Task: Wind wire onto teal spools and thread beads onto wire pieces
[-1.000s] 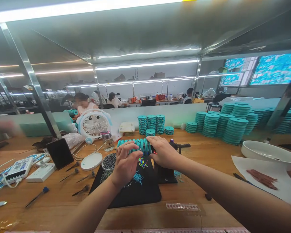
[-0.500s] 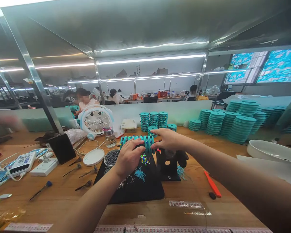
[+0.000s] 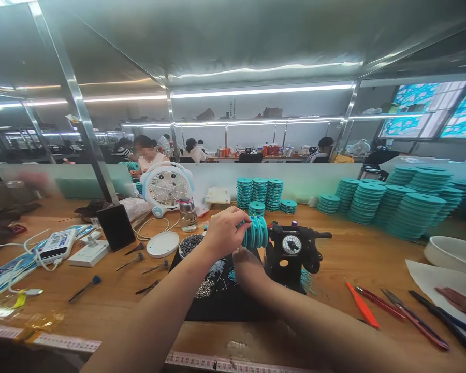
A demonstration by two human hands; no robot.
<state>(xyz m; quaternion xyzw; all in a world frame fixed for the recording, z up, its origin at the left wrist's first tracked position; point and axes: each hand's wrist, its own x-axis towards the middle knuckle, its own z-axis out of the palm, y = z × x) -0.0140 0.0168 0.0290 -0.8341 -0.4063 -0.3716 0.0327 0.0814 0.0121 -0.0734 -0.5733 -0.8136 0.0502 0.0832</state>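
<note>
A row of teal disc-shaped spools [image 3: 258, 232] sits side by side at the left of a black winding device with a round dial [image 3: 292, 244]. At the left end of that row, my left hand [image 3: 226, 231] has thumb and fingers pinched together against the spools. Whatever lies in the pinch is too small to name. My right hand [image 3: 250, 269] is just below the spools, over the black mat [image 3: 213, 311], its fingers blurred and partly hidden. On the mat lie small silvery pieces [image 3: 205, 289] and teal thread-like bits [image 3: 232, 274], beside a bowl of dark grey pieces [image 3: 190, 244].
Stacks of teal spools [image 3: 367, 202] stand at the back right. An orange-handled tool [image 3: 361, 304], scissors [image 3: 415, 318] and a white basin [image 3: 456, 254] lie right. Leftward are a white fan [image 3: 169, 189], a bottle [image 3: 187, 215], a white lid [image 3: 163, 244] and brushes [image 3: 86, 287].
My right hand has come from the upper right of the spools down and left to beneath them. My left hand has risen and closed into a pinch. The camera view has turned.
</note>
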